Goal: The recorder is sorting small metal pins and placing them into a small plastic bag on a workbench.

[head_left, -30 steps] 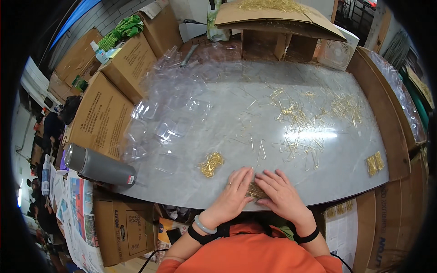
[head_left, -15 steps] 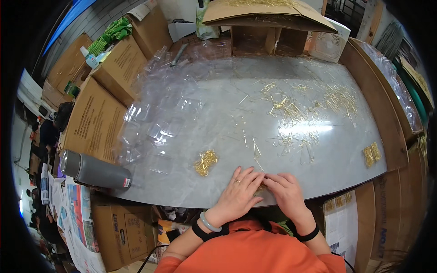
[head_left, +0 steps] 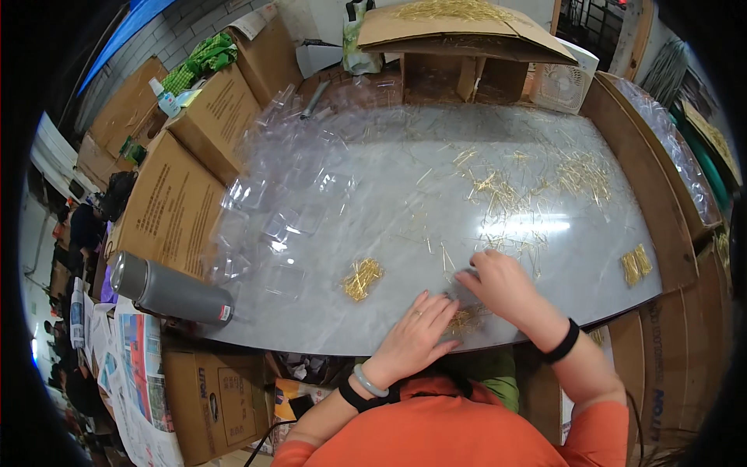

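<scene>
My left hand (head_left: 416,335) lies on the near part of the table with its fingers stretched out, beside a small pile of thin gold wire pieces (head_left: 467,319). Its fingertips touch or nearly touch that pile. Farther forward, my right hand (head_left: 506,286) is over the table, thumb and bent forefinger apart, and I see nothing held in it. A few loose gold wires (head_left: 447,261) lie just left of its fingers. To the left sits a gold wire bundle (head_left: 362,279). Two more gold bundles (head_left: 636,265) lie near the right edge.
Scattered gold wires (head_left: 498,191) cover the far right of the grey table (head_left: 373,218). Clear plastic boxes (head_left: 288,187) pile up on the left, near a grey bottle (head_left: 183,292). Cardboard boxes (head_left: 167,210) wall the left; a cardboard panel (head_left: 646,179) borders the right.
My right hand has left the left hand's side and moved forward and right, uncovering the small wire pile. My left hand stays near the table's front edge.
</scene>
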`<state>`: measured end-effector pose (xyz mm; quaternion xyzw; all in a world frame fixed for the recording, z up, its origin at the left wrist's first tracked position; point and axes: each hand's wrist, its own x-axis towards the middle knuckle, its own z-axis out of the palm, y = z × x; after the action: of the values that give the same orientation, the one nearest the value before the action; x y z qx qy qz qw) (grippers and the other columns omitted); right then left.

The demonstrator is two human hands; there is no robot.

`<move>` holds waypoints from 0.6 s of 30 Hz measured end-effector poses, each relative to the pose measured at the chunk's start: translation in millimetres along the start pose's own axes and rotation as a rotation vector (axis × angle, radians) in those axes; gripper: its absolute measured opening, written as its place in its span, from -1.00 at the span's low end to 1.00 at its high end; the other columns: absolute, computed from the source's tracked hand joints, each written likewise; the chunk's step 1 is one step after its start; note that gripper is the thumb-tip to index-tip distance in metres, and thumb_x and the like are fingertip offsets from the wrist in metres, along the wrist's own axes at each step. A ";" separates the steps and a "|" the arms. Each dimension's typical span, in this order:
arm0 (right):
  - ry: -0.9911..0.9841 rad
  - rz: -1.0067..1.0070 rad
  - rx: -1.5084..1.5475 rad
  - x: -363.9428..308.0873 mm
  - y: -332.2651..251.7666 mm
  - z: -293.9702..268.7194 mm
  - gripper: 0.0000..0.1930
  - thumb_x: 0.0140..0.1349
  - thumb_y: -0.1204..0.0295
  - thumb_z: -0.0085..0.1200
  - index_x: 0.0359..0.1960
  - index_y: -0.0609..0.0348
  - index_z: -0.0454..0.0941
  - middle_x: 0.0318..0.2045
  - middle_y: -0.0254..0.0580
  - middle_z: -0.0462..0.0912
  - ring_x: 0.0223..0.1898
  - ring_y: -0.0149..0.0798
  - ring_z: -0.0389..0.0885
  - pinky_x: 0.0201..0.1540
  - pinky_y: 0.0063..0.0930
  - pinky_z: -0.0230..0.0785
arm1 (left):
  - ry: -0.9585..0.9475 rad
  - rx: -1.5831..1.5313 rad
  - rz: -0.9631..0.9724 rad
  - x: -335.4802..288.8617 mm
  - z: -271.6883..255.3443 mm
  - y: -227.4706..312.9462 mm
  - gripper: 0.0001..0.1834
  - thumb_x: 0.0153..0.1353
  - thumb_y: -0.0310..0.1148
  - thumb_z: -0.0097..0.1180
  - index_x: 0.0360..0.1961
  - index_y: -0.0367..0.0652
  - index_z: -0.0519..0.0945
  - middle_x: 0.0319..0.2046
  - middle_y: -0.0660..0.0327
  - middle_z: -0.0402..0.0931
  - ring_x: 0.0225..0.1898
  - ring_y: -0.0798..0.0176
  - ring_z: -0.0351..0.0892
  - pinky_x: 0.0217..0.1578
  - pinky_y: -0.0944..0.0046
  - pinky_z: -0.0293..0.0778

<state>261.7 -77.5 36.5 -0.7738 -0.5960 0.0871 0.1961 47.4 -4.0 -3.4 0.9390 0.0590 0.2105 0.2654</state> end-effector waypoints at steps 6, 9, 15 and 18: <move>0.074 -0.161 -0.121 38.7 -3.4 30.3 -0.86 0.23 0.43 0.19 -0.23 0.21 0.58 -0.27 0.02 0.59 -0.19 0.14 0.65 -0.15 -0.05 0.55 | 0.021 -0.004 -0.096 -4.4 2.0 -0.4 -0.18 0.20 -0.22 0.39 0.37 -0.41 0.32 0.31 -0.15 0.34 0.36 -0.20 0.34 0.42 -0.12 0.25; -0.059 -0.207 -0.068 30.7 2.7 24.7 -0.85 0.21 0.51 0.14 -0.19 0.16 0.59 -0.22 -0.04 0.58 -0.12 0.10 0.64 -0.10 -0.06 0.54 | 0.088 -0.023 -0.142 -6.1 2.0 2.3 -0.07 0.16 -0.23 0.44 0.42 -0.45 0.23 0.35 -0.20 0.24 0.39 -0.28 0.27 0.42 -0.12 0.24; -0.045 -0.315 0.097 -16.4 8.2 1.0 -0.73 0.20 0.53 0.17 -0.05 0.10 0.62 -0.16 -0.09 0.59 -0.06 0.06 0.60 -0.02 -0.09 0.50 | 0.125 0.055 -0.134 -3.2 11.3 -4.6 0.12 0.07 -0.14 0.52 0.46 -0.51 0.12 0.38 -0.29 0.18 0.44 -0.40 0.13 0.44 -0.29 0.08; 0.028 -0.177 0.092 -38.7 3.9 -27.0 -0.69 0.16 0.48 0.26 -0.02 0.10 0.63 -0.15 -0.11 0.60 -0.06 0.05 0.57 0.01 -0.11 0.47 | 0.117 0.106 -0.208 -6.0 10.7 -4.0 0.15 0.06 -0.05 0.52 0.45 -0.53 0.12 0.38 -0.30 0.18 0.46 -0.39 0.10 0.45 -0.36 0.01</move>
<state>264.5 -120.8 55.6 -0.7093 -0.6547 0.0857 0.2467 46.6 -7.0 -16.0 0.9266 0.1825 0.2329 0.2319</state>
